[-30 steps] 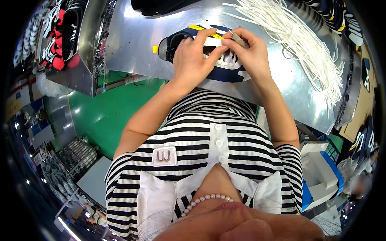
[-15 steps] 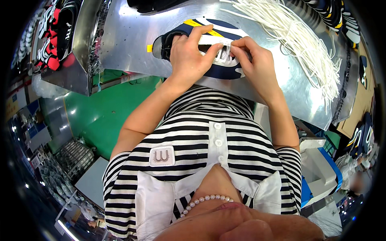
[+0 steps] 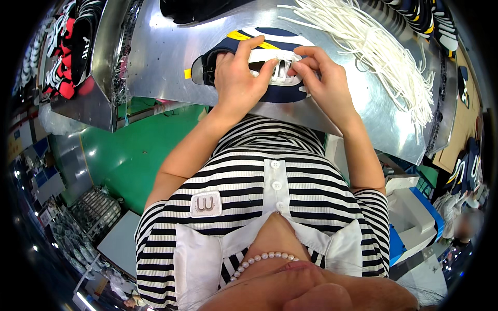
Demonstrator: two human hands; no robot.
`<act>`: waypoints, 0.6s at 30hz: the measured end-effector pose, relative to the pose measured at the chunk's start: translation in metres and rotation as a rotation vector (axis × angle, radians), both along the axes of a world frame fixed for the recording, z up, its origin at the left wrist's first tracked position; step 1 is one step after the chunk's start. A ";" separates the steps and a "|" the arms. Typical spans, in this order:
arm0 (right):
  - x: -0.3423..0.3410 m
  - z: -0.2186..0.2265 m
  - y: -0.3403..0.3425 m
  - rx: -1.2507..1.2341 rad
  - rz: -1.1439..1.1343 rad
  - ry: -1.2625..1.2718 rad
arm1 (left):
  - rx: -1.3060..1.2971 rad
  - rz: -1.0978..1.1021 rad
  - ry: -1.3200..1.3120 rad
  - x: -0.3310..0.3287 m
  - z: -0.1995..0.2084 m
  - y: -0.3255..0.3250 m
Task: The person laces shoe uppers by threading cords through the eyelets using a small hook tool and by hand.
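Right hand (image 3: 324, 78) has shifted toward the laces (image 3: 280, 72), upper centre, its pinch unclear. Left hand (image 3: 239, 83) spreads over the shoe (image 3: 280, 95).

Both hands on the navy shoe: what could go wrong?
The navy shoe might slide on the smooth metal table if the left hand lifts.
The right hand hides part of the lacing, so a twist might go unnoticed.
The loose white lace pile nearby might snag.
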State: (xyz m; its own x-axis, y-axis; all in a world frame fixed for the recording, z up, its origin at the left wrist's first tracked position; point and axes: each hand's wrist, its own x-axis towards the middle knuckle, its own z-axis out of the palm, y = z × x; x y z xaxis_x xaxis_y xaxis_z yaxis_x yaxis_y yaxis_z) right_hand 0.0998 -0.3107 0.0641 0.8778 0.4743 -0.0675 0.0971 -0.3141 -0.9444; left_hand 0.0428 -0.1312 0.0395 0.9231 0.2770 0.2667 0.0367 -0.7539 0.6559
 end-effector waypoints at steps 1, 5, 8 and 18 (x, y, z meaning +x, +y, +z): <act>0.000 -0.001 0.000 -0.001 -0.001 -0.002 | 0.009 0.000 0.014 0.000 0.001 -0.001; 0.003 0.001 0.008 -0.148 0.027 -0.170 | 0.062 -0.049 -0.062 0.001 -0.004 0.000; 0.011 0.003 0.029 -0.397 0.117 -0.379 | 0.065 -0.149 -0.165 0.002 0.000 -0.001; 0.009 0.041 -0.009 -0.524 0.125 -0.333 | -0.346 -0.067 0.125 0.008 0.001 0.019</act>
State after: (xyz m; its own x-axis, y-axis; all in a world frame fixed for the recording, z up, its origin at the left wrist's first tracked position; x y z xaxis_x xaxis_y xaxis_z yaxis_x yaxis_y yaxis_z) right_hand 0.1088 -0.3196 0.1052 0.8320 0.5524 -0.0515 0.4248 -0.6939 -0.5814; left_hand 0.0509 -0.1123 0.0403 0.9618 0.2688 0.0518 0.0909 -0.4919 0.8659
